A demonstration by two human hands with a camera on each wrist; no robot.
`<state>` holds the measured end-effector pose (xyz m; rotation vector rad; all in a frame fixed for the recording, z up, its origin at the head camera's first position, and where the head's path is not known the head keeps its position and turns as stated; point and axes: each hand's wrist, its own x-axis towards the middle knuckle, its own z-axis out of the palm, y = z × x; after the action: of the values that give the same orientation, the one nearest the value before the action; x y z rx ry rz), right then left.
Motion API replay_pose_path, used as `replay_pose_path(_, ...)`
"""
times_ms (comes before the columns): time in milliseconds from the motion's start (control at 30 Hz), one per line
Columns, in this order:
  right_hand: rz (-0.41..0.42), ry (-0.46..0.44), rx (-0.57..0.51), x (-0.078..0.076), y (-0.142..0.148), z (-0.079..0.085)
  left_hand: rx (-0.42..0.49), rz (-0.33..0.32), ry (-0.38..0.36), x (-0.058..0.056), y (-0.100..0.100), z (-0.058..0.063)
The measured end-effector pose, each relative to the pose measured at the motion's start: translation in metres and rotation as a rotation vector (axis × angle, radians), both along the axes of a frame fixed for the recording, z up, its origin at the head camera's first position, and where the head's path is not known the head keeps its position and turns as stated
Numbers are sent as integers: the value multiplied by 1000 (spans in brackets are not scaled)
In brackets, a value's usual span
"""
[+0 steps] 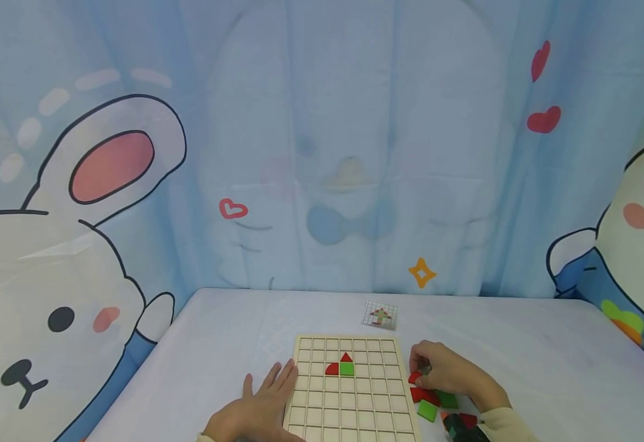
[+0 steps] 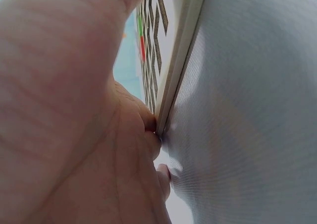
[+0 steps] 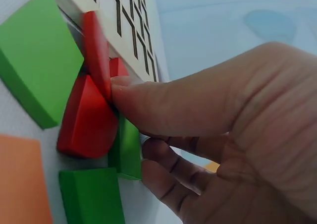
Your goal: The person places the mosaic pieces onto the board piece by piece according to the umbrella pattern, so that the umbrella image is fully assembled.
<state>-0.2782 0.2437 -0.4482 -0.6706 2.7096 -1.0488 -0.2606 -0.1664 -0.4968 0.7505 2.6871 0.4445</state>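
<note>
A wooden grid board (image 1: 355,402) lies on the white table. It bears a red triangle (image 1: 346,357) above a green square (image 1: 346,368), with a red curved-edge piece (image 1: 332,369) to the square's left. My left hand (image 1: 261,405) rests at the board's left side, fingers extended along its edge. Right of the board, my right hand (image 1: 454,371) pinches a thin red block (image 3: 96,50), tilted up on edge. The thumb shows against it; the index fingertip is hidden. Just below sits another red block (image 3: 86,120), beside a large green block (image 3: 42,55).
Behind the board lies a small card (image 1: 380,315) with a red and green pattern on a grid. Several loose blocks crowd the board's right side, among them a green one (image 1: 427,410) and an orange one (image 3: 22,179). A blue cartoon curtain (image 1: 355,123) hangs behind the table.
</note>
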Motion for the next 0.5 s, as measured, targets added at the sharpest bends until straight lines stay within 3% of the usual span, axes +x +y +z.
replay_pose_path(500, -108, -35, 11, 0, -9, -4, -1, -1, -11, -1, 0, 1)
